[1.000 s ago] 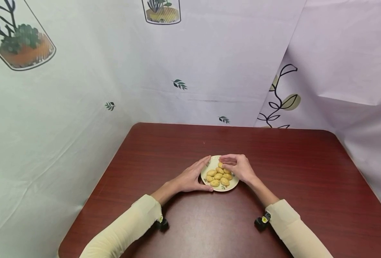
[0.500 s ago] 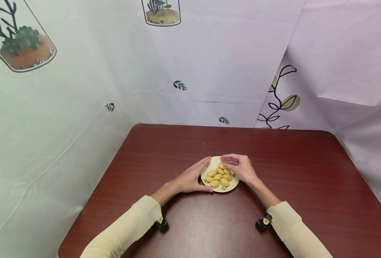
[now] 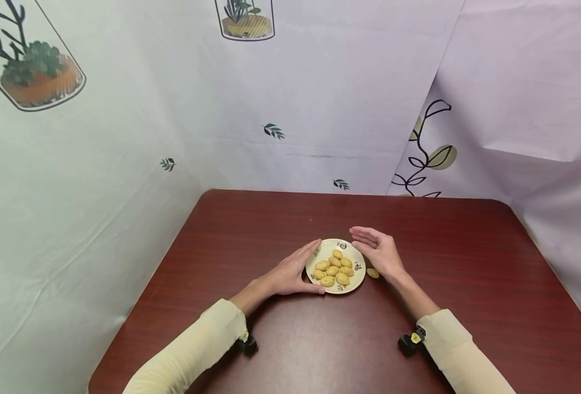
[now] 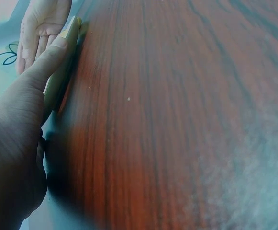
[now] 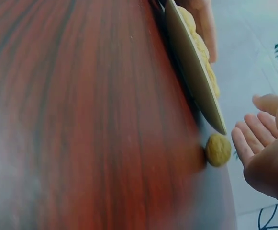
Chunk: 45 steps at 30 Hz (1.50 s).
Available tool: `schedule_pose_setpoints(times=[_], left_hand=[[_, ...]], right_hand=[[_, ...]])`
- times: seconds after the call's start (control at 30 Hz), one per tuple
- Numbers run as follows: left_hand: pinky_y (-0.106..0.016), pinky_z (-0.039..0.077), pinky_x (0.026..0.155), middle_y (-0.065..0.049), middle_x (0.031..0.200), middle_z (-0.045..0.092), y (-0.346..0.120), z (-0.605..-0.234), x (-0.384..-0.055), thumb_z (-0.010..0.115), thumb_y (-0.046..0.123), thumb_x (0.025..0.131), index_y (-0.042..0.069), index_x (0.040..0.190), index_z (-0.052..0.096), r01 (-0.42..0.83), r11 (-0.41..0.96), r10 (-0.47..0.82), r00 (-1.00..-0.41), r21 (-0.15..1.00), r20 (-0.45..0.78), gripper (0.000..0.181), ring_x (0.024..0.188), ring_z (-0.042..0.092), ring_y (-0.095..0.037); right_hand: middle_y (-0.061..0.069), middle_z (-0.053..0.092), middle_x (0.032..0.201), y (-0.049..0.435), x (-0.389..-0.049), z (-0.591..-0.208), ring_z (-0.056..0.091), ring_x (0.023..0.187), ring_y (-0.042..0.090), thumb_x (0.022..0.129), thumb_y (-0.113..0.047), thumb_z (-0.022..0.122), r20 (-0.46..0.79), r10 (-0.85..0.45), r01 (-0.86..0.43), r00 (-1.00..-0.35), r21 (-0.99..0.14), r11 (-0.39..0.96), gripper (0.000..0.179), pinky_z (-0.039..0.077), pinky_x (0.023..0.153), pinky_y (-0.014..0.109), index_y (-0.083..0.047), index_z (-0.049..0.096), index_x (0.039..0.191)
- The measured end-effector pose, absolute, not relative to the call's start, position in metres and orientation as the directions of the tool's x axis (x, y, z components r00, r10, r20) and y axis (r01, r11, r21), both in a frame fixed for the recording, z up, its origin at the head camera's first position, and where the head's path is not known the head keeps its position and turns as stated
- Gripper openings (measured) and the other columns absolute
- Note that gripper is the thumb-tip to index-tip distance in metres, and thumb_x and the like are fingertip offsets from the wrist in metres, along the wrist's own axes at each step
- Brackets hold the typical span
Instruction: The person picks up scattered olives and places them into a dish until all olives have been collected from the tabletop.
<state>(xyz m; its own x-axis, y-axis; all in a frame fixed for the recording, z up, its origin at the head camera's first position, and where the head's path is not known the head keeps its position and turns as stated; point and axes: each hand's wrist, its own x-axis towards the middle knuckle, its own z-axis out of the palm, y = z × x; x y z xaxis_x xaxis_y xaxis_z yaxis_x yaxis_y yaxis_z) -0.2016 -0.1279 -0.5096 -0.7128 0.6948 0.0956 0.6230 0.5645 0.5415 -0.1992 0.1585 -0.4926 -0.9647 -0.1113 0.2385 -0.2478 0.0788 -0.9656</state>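
On the table lies a cream plate (image 3: pixel 357 279) with small dark prints round its rim. Several small yellow ovals, like little potatoes (image 3: pixel 332 271), rest on it. The left hand (image 3: pixel 289 273) lies at the plate's left side, fingers straight along the far rim and thumb at the near rim. Another yellow oval (image 3: pixel 372 272) sits on the table just right of the plate, beside the right hand. The right hand (image 3: pixel 380 253) hovers beyond the plate's right edge, fingers extended and thumb apart, with nothing in it. In the right wrist view its palm (image 5: pixel 268 163) shows.
The dark red wooden table (image 3: pixel 251 224) reaches back to pale printed wall cloth (image 3: pixel 320 98). Black wrist cameras (image 3: pixel 248 346) hang below both sleeves.
The right hand has moved right and away, off the plate. The plate's right rim and the loose yellow oval beside it are now uncovered. The left hand has stayed in place.
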Motion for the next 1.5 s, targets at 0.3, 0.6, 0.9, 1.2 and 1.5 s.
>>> schedule_pose_setpoints(times=[0.3, 0.6, 0.9, 1.2, 1.5], left_hand=[[-0.051, 0.029, 0.125, -0.009, 0.177, 0.019, -0.129, -0.509, -0.202, 0.086, 0.058, 0.084, 0.009, 0.171, 0.014, 0.632, 0.566, 0.698, -0.709, 0.529, 0.100, 0.124, 0.161, 0.020, -0.024], [-0.050, 0.029, 0.125, -0.009, 0.177, 0.019, -0.129, -0.509, -0.201, 0.087, 0.058, 0.084, 0.009, 0.171, 0.013, 0.632, 0.571, 0.696, -0.711, 0.523, 0.099, 0.124, 0.161, 0.020, -0.024], [-0.050, 0.029, 0.125, -0.009, 0.177, 0.019, -0.128, -0.509, -0.202, 0.086, 0.059, 0.084, 0.009, 0.171, 0.013, 0.634, 0.566, 0.699, -0.708, 0.527, 0.100, 0.124, 0.161, 0.020, -0.024], [-0.049, 0.027, 0.126, -0.008, 0.177, 0.018, -0.128, -0.509, -0.202, 0.087, 0.058, 0.084, 0.009, 0.171, 0.013, 0.627, 0.572, 0.697, -0.712, 0.528, 0.090, 0.124, 0.161, 0.019, -0.023], [-0.048, 0.028, 0.126, -0.008, 0.177, 0.018, -0.129, -0.511, -0.203, 0.087, 0.059, 0.083, 0.010, 0.172, 0.013, 0.629, 0.575, 0.697, -0.711, 0.524, 0.088, 0.125, 0.161, 0.019, -0.021]], right_hand=[[0.034, 0.054, 0.149, 0.176, -0.195, -0.487, 0.050, 0.141, 0.047, 0.099, 0.004, 0.072, 0.183, -0.133, -0.194, -0.974, -0.977, 0.083, 0.055, 0.051, 0.104, 0.024, 0.013, 0.050, 0.150], [0.031, 0.049, 0.155, 0.192, -0.186, -0.486, 0.046, 0.144, 0.048, 0.098, 0.001, 0.074, 0.161, -0.144, -0.184, -0.976, -0.970, 0.158, 0.061, 0.047, 0.112, 0.033, 0.011, 0.049, 0.152], [0.042, 0.051, 0.145, 0.204, -0.171, -0.492, 0.065, 0.131, 0.025, 0.097, 0.005, 0.073, 0.191, -0.172, -0.212, -0.967, -0.971, 0.113, 0.055, 0.053, 0.098, 0.021, 0.017, 0.051, 0.146], [0.038, 0.062, 0.135, 0.211, -0.157, -0.496, 0.070, 0.121, 0.026, 0.096, 0.006, 0.074, 0.162, -0.194, -0.194, -0.967, -0.968, 0.160, 0.047, 0.056, 0.092, 0.020, 0.017, 0.058, 0.139], [0.030, 0.070, 0.127, 0.211, -0.149, -0.499, 0.072, 0.117, 0.036, 0.095, 0.006, 0.075, 0.134, -0.212, -0.185, -0.968, -0.951, 0.247, 0.039, 0.056, 0.089, 0.018, 0.014, 0.065, 0.133]])
